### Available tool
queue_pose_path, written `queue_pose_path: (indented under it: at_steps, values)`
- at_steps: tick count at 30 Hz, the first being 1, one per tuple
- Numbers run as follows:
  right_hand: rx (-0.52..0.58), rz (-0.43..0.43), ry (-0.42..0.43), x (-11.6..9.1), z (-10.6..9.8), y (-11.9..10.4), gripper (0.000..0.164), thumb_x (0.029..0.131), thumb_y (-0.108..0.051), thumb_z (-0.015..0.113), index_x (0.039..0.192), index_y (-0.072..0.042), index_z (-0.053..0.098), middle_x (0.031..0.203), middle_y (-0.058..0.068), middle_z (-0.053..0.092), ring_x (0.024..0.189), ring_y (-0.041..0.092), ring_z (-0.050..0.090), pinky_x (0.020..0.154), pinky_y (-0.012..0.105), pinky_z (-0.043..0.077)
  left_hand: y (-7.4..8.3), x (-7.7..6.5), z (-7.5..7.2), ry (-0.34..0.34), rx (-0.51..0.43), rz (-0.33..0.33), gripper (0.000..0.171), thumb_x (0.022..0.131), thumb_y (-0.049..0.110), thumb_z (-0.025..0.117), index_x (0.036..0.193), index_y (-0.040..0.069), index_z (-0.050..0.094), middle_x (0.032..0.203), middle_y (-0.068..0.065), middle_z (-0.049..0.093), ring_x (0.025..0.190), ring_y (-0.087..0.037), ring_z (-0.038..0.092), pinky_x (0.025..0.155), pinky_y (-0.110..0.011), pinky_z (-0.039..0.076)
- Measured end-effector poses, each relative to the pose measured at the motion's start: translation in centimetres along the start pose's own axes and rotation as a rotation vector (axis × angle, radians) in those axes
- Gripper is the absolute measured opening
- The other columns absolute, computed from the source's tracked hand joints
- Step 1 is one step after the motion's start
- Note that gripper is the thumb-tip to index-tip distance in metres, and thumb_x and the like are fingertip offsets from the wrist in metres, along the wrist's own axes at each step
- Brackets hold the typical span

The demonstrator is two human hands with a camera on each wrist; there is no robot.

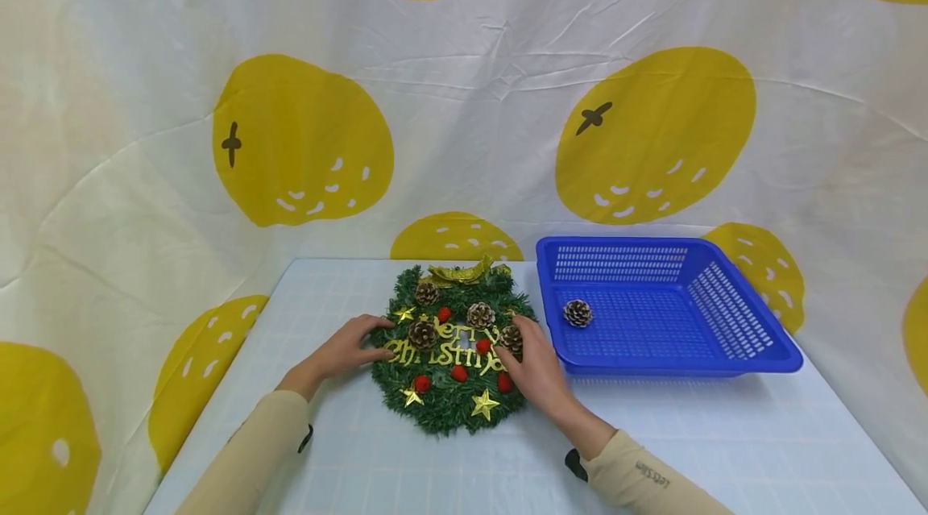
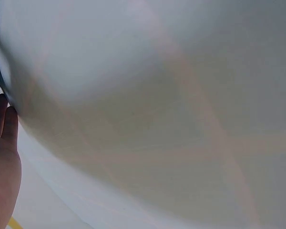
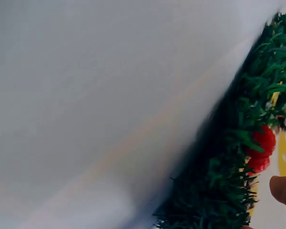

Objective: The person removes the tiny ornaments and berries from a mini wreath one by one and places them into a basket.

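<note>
A green Christmas wreath lies on the table, bearing gold "Merry Christmas" lettering, a gold bow, gold stars, red berries and several pine cones. On its left edge rests my left hand, thumb and forefinger apart over the greenery. The left wrist view catches straight fingers beside the wreath's side. At the right part of the wreath, my right hand holds a pine cone between thumb and fingers. Only the right thumb shows clearly in the right wrist view, near red berries.
A blue perforated plastic basket stands at the right, close beside the wreath, with one pine cone inside. A pale checked cloth covers the table. Behind hangs a white curtain printed with yellow fruit.
</note>
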State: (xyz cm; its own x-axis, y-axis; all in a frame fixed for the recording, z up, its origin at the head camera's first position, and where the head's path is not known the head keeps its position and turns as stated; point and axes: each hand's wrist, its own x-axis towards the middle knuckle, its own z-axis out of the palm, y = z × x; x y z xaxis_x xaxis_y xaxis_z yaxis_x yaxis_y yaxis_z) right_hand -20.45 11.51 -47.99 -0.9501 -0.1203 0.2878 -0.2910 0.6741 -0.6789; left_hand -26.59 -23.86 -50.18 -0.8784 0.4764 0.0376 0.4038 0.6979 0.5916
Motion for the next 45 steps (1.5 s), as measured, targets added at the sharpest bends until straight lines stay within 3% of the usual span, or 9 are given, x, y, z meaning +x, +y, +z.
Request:
queue_pose_path:
  at_steps: [20, 37, 45]
  values:
    - [-0.010, -0.023, -0.012, 0.5, 0.3, 1.4, 0.053, 0.093, -0.016, 0.068, 0.138, 0.005, 0.048, 0.139, 0.024, 0.050, 0.128, 0.039, 0.047, 0.105, 0.052, 0.040, 0.4, 0.1, -0.2, 0.009, 0.015, 0.017, 0.058, 0.089, 0.041, 0.071, 0.134, 0.008, 0.056, 0.133, -0.018, 0.054, 0.126, -0.040, 0.046, 0.103, -0.058, 0.038]
    - [0.023, -0.040, -0.023, 0.5, 0.2, 1.4, 0.044, 0.091, -0.014, 0.071, 0.131, -0.001, 0.057, 0.133, 0.017, 0.057, 0.121, 0.033, 0.054, 0.099, 0.049, 0.046, 0.0, 0.2, -0.1, 0.006, 0.006, 0.002, 0.058, 0.088, 0.041, 0.072, 0.134, 0.009, 0.056, 0.134, -0.016, 0.054, 0.127, -0.039, 0.046, 0.104, -0.057, 0.038]
    - [0.024, -0.066, -0.020, 0.3, 0.2, 1.5, 0.043, 0.091, -0.015, 0.071, 0.130, -0.001, 0.059, 0.140, 0.023, 0.051, 0.130, 0.039, 0.046, 0.107, 0.054, 0.038, 0.0, 0.2, 0.0, 0.011, 0.007, 0.022, 0.057, 0.089, 0.039, 0.072, 0.134, 0.008, 0.057, 0.133, -0.017, 0.055, 0.125, -0.040, 0.046, 0.103, -0.058, 0.038]
